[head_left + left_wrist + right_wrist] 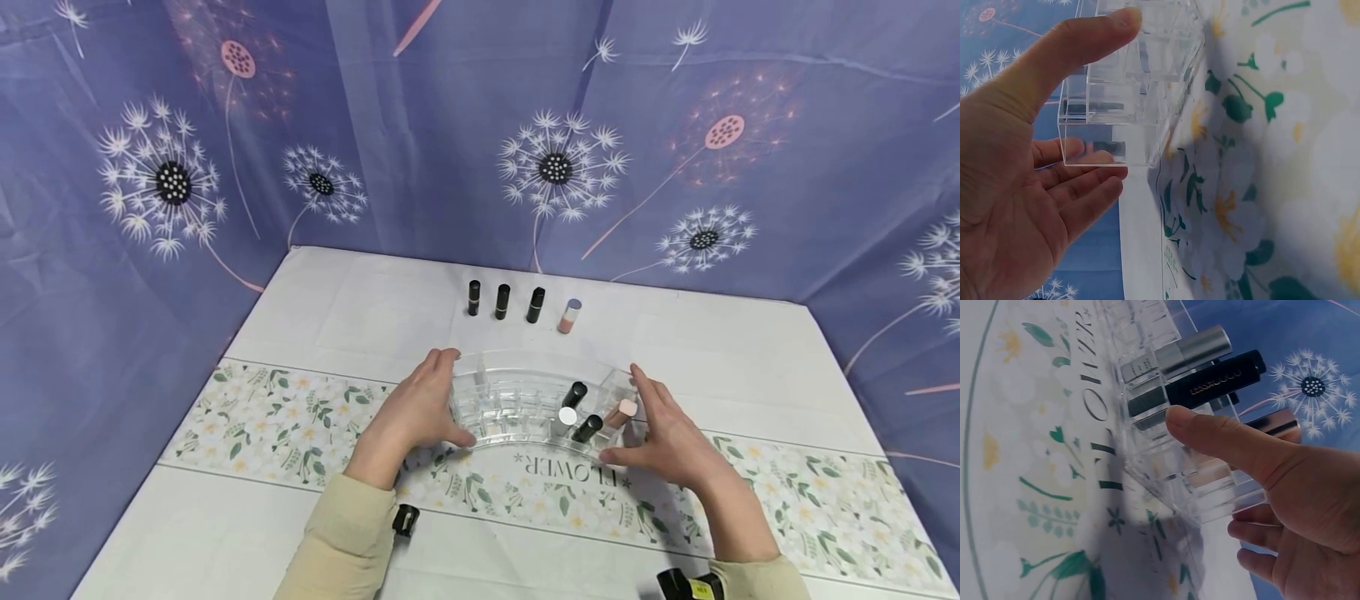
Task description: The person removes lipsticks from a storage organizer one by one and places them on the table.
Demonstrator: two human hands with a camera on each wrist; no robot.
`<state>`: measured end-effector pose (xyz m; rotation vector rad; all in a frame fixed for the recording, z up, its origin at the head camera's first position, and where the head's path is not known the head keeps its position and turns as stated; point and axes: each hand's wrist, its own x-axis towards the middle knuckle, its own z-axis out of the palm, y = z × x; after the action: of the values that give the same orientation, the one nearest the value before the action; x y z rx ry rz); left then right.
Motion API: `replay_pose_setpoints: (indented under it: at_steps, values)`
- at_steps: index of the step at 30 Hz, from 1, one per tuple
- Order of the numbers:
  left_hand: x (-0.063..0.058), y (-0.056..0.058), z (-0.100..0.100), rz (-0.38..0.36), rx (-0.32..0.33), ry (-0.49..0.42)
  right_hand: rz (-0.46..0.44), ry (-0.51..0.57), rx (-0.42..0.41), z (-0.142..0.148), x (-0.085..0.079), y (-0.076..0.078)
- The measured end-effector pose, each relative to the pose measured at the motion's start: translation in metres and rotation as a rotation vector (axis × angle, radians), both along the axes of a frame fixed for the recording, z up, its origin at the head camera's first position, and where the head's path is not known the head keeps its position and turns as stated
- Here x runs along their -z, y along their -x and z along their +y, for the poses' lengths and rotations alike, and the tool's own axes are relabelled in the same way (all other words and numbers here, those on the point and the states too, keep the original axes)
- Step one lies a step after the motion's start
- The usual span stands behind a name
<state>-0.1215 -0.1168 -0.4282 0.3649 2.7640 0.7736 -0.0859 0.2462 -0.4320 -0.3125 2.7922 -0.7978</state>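
A clear acrylic lipstick organizer (517, 360), curved and tiered, is held between both hands. My left hand (423, 404) grips its left end; in the left wrist view the thumb lies over the front and the other fingers reach behind the end wall. My right hand (675, 433) holds the right end, thumb at the front beside a black lipstick (1216, 381). Grouped in the right-hand slots are this black one, a silver-capped lipstick (1194, 351), another black lipstick (575, 393) and a rose-gold lipstick (622, 412). The slots toward the left hold nothing.
Behind the organizer stand three black lipsticks (502, 302) and a pink lipstick with a silver cap (571, 316), in a row. A white tablecloth (360, 300) with a floral band covers the table. Blue dandelion-print curtains (435, 150) hang around it.
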Motion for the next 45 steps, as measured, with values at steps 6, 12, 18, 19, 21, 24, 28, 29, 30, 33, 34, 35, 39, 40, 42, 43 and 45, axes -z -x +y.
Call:
replay_pose_setpoints:
  at_steps: [6, 12, 18, 19, 21, 24, 28, 29, 30, 33, 34, 35, 39, 40, 42, 43, 45]
  values:
    - [-0.001, 0.002, 0.003, 0.001, 0.007, 0.019, -0.011, -0.044, -0.023, 0.008, -0.012, 0.000]
    - [-0.005, 0.001, 0.006, -0.015, -0.003, 0.034, -0.025, -0.089, -0.024, 0.014, -0.032, -0.001]
    - [-0.006, 0.001, 0.007, -0.012, -0.012, 0.040, -0.002, -0.106, -0.037, 0.012, -0.054, 0.002]
    - [-0.006, 0.001, 0.007, -0.013, -0.012, 0.040, 0.016, -0.106, -0.043, 0.011, -0.058, 0.002]
    - [-0.006, 0.001, 0.007, -0.014, -0.012, 0.038, 0.059, -0.100, -0.054, 0.007, -0.064, 0.003]
    - [-0.005, 0.002, 0.008, -0.014, -0.012, 0.038, 0.131, -0.070, -0.084, -0.003, -0.069, 0.005]
    - [-0.004, 0.002, 0.008, -0.017, -0.011, 0.037, 0.189, -0.017, -0.141, -0.015, -0.068, 0.010]
    - [-0.004, 0.002, 0.007, -0.018, -0.012, 0.037, 0.193, -0.008, -0.154, -0.017, -0.067, 0.012]
    - [-0.004, 0.002, 0.008, -0.019, -0.012, 0.036, 0.197, 0.000, -0.166, -0.020, -0.066, 0.014]
    - [-0.004, 0.002, 0.007, -0.024, -0.015, 0.037, 0.214, 0.013, -0.198, -0.026, -0.062, 0.018]
    - [-0.004, 0.002, 0.007, -0.024, -0.015, 0.038, 0.216, 0.017, -0.206, -0.028, -0.060, 0.019]
    - [-0.004, 0.001, 0.007, -0.024, -0.015, 0.039, 0.216, 0.024, -0.214, -0.030, -0.059, 0.020]
    - [-0.004, 0.000, 0.007, -0.020, -0.015, 0.042, 0.229, 0.039, -0.238, -0.036, -0.055, 0.022]
    - [-0.004, 0.000, 0.007, -0.019, -0.015, 0.043, 0.233, 0.040, -0.242, -0.038, -0.054, 0.023]
    - [-0.004, 0.000, 0.007, -0.018, -0.014, 0.043, 0.242, 0.045, -0.250, -0.040, -0.052, 0.024]
    - [-0.004, 0.000, 0.007, -0.019, -0.013, 0.043, 0.244, 0.050, -0.255, -0.040, -0.052, 0.024]
    - [-0.003, 0.000, 0.007, -0.019, -0.010, 0.042, 0.247, 0.057, -0.263, -0.041, -0.050, 0.025]
